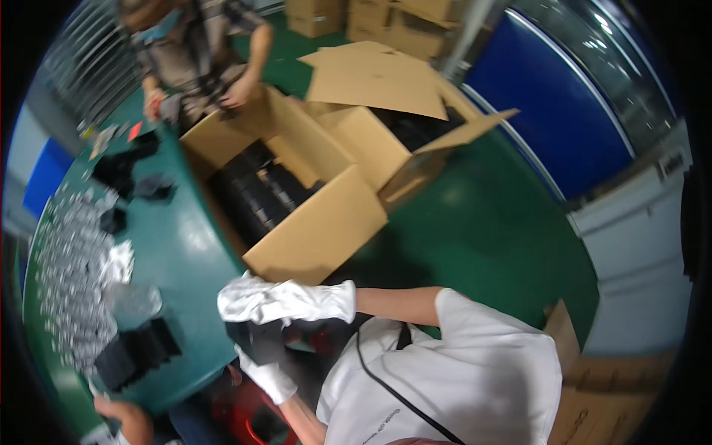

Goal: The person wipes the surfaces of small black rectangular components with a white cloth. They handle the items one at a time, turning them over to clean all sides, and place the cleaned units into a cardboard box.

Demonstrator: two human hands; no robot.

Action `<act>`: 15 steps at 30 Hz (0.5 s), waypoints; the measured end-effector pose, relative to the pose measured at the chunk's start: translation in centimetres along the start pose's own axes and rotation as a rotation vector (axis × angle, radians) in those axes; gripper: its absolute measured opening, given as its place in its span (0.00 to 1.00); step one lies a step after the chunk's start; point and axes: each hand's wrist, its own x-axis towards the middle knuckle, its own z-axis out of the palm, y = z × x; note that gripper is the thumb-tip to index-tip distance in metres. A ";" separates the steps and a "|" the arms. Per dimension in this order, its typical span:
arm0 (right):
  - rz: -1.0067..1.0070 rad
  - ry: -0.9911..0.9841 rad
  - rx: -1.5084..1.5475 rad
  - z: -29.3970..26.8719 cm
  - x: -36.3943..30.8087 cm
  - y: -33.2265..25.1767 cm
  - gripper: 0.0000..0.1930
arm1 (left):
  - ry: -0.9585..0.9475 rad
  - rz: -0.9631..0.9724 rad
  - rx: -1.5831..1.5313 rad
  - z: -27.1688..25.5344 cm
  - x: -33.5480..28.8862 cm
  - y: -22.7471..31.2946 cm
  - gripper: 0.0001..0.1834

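Note:
White gloves cover both my hands, which are close together at the table's near edge. My right hand [256, 300] lies over the top of a dark box-like piece [252, 335], with its fingers bent around it. From below, my left hand [265, 377] grips the same piece. The piece is smeared by motion and partly covered by the gloves, so its exact kind does not show. Just beyond my right hand stands an open cardboard carton [319, 226], with several black boxes [256, 185] packed in rows inside.
On the green table [189, 252] are many clear plastic pieces [70, 274], a row of black boxes [137, 352] and a clear bag [133, 300]. Across it a masked person [193, 59] holds a grey item. Another person's hand [122, 415] is at lower left. A second carton [371, 148] stands behind.

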 end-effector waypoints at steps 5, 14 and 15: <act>0.071 -0.125 0.304 -1.8 -1.3 0.9 0.17 | -0.161 -0.122 0.011 0.8 -2.8 2.6 0.26; 0.196 -0.034 0.267 -2.0 -1.2 0.9 0.09 | -0.216 -0.067 0.067 1.1 -3.8 0.7 0.24; 0.244 -0.023 0.235 -2.4 -1.3 -0.4 0.09 | -0.247 0.002 0.141 1.2 -3.9 0.8 0.23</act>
